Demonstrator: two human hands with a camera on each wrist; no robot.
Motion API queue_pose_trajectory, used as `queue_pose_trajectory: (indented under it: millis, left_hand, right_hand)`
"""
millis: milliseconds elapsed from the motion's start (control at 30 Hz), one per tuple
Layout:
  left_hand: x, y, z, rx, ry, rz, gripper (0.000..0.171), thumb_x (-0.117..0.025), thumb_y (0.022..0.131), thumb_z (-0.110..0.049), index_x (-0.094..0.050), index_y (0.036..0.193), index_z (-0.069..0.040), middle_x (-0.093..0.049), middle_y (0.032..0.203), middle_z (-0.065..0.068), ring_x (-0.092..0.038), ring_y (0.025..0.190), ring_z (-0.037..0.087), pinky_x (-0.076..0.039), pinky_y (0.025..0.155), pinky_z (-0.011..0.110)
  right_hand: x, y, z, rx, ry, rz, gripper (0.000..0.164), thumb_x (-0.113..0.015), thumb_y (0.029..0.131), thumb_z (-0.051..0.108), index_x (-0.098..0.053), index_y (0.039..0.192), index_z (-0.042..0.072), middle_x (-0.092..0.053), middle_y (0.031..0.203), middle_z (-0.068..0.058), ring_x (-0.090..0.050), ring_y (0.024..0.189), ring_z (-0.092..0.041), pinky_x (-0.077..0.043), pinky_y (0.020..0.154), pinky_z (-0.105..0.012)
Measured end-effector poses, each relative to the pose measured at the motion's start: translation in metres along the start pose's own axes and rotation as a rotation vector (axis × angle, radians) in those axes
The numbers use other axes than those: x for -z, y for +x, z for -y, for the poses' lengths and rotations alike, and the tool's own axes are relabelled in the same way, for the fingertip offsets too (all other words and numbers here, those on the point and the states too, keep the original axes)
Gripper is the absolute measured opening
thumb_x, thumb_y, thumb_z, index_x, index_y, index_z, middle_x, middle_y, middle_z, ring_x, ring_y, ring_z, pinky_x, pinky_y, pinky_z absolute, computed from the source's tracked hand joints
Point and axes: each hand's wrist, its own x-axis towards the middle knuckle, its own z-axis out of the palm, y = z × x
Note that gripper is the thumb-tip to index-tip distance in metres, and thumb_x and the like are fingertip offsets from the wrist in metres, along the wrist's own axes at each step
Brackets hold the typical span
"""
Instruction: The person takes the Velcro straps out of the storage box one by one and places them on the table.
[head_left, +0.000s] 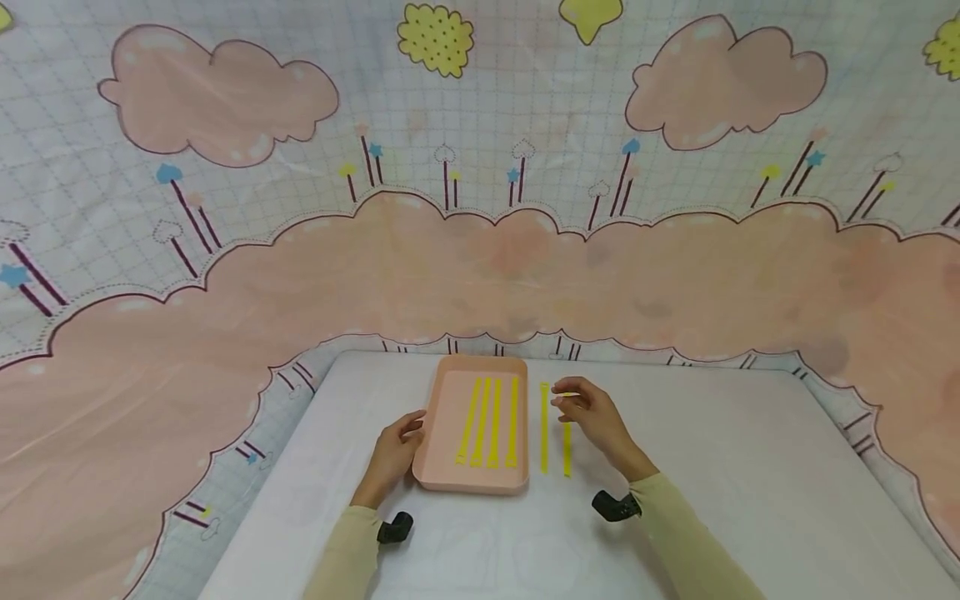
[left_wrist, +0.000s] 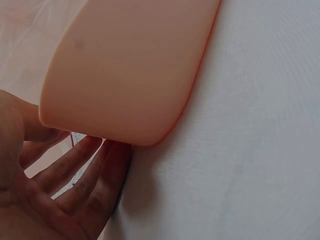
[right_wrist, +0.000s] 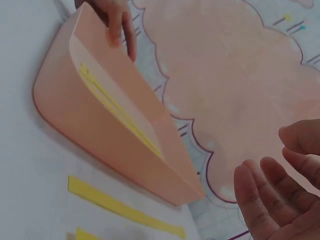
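Note:
A pink rectangular tray [head_left: 471,479] lies on the white table. Several thin yellow strips [head_left: 493,425], widened at their near ends, lie lengthwise inside it. My left hand [head_left: 396,454] holds the tray's left side, thumb at the rim and fingers along the outer wall [left_wrist: 125,75]; the exact contact is partly hidden. Two more yellow strips lie right of the tray, one [head_left: 544,429] nearer to it and another [head_left: 567,454] partly covered by my right hand [head_left: 592,412]. In the right wrist view, the right hand's thumb and fingers [right_wrist: 247,190] stand apart with nothing between them.
The white table [head_left: 712,467] extends to both sides of the tray. Behind it hangs a patterned cloth [head_left: 525,267] with pink clouds. Each wrist bears a black camera, one on the left wrist [head_left: 396,527] and one on the right wrist [head_left: 617,506].

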Motion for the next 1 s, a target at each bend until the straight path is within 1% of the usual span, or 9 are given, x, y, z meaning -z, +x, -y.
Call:
queue_pose_trajectory:
  millis: [167,267,367,467,533,667,767,867,1000]
  left_hand:
    - [0.002,0.0,-0.001,0.011,0.003,-0.002,0.041,-0.056,0.097,-0.006,-0.057,0.138,-0.009,-0.062,0.129,0.022,-0.063,0.115,0.036,-0.054,0.093,0.043]
    - [0.003,0.0,-0.002,0.017,0.006,0.007,0.041,-0.056,0.098,-0.007,-0.056,0.139,-0.009,-0.061,0.13,0.022,-0.062,0.116,0.036,-0.054,0.094,0.044]
    - [0.006,0.0,-0.001,0.022,0.009,0.004,0.041,-0.056,0.098,-0.008,-0.056,0.139,-0.01,-0.061,0.131,0.021,-0.062,0.117,0.036,-0.054,0.093,0.043]
    - [0.007,0.001,-0.001,0.022,0.011,0.001,0.041,-0.056,0.098,-0.008,-0.056,0.139,-0.011,-0.061,0.131,0.021,-0.062,0.116,0.035,-0.055,0.092,0.042]
    - [0.007,0.001,-0.002,0.022,0.01,-0.001,0.041,-0.056,0.098,-0.008,-0.056,0.138,-0.01,-0.061,0.13,0.021,-0.062,0.116,0.036,-0.055,0.092,0.043]
    - [0.007,0.0,-0.002,0.023,0.004,0.001,0.041,-0.056,0.097,-0.007,-0.056,0.138,-0.01,-0.061,0.13,0.022,-0.063,0.114,0.035,-0.055,0.092,0.042]
    - [0.006,-0.002,-0.003,0.028,-0.002,0.0,0.041,-0.056,0.097,-0.007,-0.057,0.138,-0.009,-0.062,0.129,0.022,-0.063,0.113,0.034,-0.055,0.091,0.041]
    - [0.005,-0.003,-0.005,0.022,-0.001,0.003,0.04,-0.056,0.097,-0.007,-0.057,0.137,-0.009,-0.061,0.129,0.023,-0.063,0.114,0.036,-0.055,0.092,0.043]
    - [0.005,-0.003,-0.006,0.025,-0.011,0.007,0.04,-0.055,0.097,-0.008,-0.057,0.137,-0.009,-0.061,0.13,0.023,-0.062,0.117,0.038,-0.054,0.094,0.044]
  right_hand:
    - [-0.006,-0.001,0.014,0.064,0.006,0.029,0.027,-0.06,0.097,0.01,-0.057,0.123,0.003,-0.057,0.129,-0.022,-0.062,0.113,-0.035,-0.058,0.082,-0.027]
    - [-0.011,-0.001,0.02,0.097,0.021,0.04,0.026,-0.06,0.097,0.01,-0.058,0.122,0.003,-0.058,0.127,-0.022,-0.062,0.114,-0.037,-0.058,0.081,-0.028]
    - [-0.02,0.001,0.026,0.124,0.03,0.057,0.026,-0.06,0.097,0.01,-0.058,0.122,0.003,-0.058,0.127,-0.022,-0.063,0.113,-0.036,-0.058,0.081,-0.027]
    - [-0.031,0.004,0.033,0.137,0.045,0.063,0.028,-0.061,0.097,0.01,-0.057,0.123,0.002,-0.057,0.127,-0.023,-0.064,0.112,-0.032,-0.058,0.081,-0.028]
    - [-0.037,0.006,0.038,0.144,0.042,0.067,0.029,-0.062,0.096,0.011,-0.057,0.123,0.002,-0.058,0.127,-0.021,-0.065,0.11,-0.028,-0.059,0.081,-0.029]
    - [-0.047,0.008,0.046,0.146,0.049,0.086,0.029,-0.062,0.097,0.012,-0.058,0.123,0.003,-0.058,0.127,-0.02,-0.065,0.11,-0.026,-0.058,0.083,-0.029]
    - [-0.053,0.009,0.048,0.148,0.06,0.106,0.028,-0.061,0.097,0.012,-0.058,0.123,0.003,-0.058,0.128,-0.021,-0.065,0.11,-0.025,-0.058,0.084,-0.032]
    - [-0.058,0.009,0.048,0.151,0.066,0.116,0.029,-0.063,0.096,0.013,-0.058,0.123,0.003,-0.058,0.128,-0.02,-0.064,0.111,-0.025,-0.058,0.085,-0.034]
    - [-0.063,0.012,0.047,0.151,0.06,0.133,0.029,-0.062,0.097,0.012,-0.058,0.123,0.003,-0.058,0.127,-0.021,-0.063,0.112,-0.033,-0.059,0.085,-0.034]
